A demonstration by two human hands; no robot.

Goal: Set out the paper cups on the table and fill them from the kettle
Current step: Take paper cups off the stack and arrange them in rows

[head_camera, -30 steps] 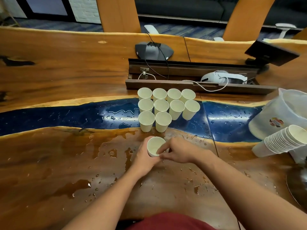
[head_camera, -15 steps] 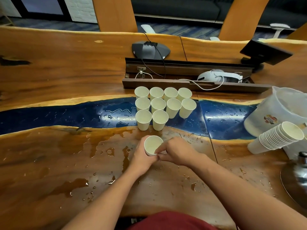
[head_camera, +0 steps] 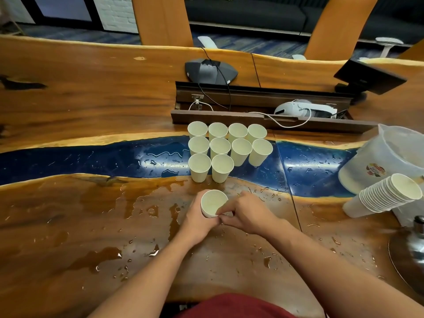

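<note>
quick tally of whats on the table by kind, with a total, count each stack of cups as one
Single paper cups standing on the table: 10
Stacks of paper cups: 2, a small one in the hands and a long one lying on its side
Plastic jug: 1
Metal kettle: 1, only partly in view
Conference phone: 1
White headset: 1
Total: 16

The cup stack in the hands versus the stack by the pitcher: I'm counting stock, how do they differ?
The held stack is short, upright, gripped by the left hand and pinched at the rim by the right hand. The side stack is long, lies tilted, untouched. Both are white paper cups.
</note>
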